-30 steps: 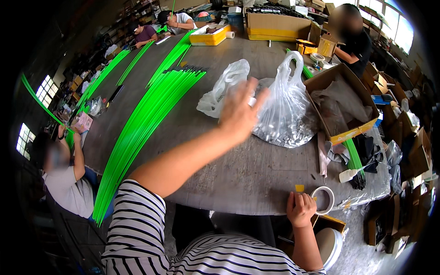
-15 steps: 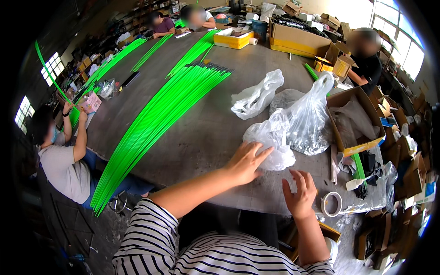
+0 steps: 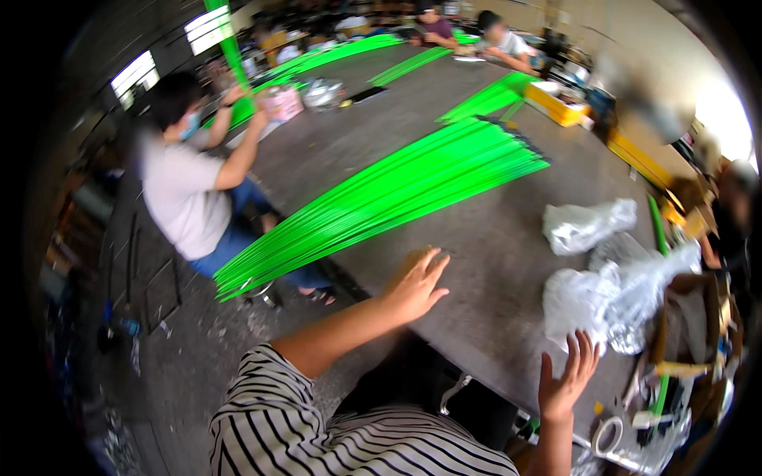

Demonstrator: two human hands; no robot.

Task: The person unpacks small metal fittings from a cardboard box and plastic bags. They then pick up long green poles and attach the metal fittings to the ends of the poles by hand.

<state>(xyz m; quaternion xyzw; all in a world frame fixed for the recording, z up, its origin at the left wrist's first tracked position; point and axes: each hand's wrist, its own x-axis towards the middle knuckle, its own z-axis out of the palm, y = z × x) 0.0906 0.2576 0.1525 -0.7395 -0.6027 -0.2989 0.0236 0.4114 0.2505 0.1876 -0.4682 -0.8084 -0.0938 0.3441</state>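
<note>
My left hand (image 3: pixel 414 285) hovers over the near edge of the grey table (image 3: pixel 476 317), fingers apart and nothing in it. Beyond it, a wide fan of long bright green rods (image 3: pixel 389 190) lies across the table, dark tips at the far right, the other ends jutting past the table's edge. My right hand (image 3: pixel 568 377) is raised with spread fingers, also holding nothing. Just beyond that hand sits a crumpled clear plastic bag (image 3: pixel 575 301). A fuller clear bag (image 3: pixel 635 297) stands beside it, and another clear bag (image 3: pixel 589 224) lies farther back.
A cardboard box (image 3: pixel 690 366) and a white tape roll (image 3: pixel 608 435) are at the right. A seated co-worker (image 3: pixel 186 182) at the left holds green rods upright. More green rods (image 3: pixel 488 95) and a yellow-sided box (image 3: pixel 557 105) lie farther back. Other people sit around the table.
My view has swung left, so the rods and bags now appear farther right. My left hand has moved away from the crumpled bag toward the rods. Both hands remain without anything in them.
</note>
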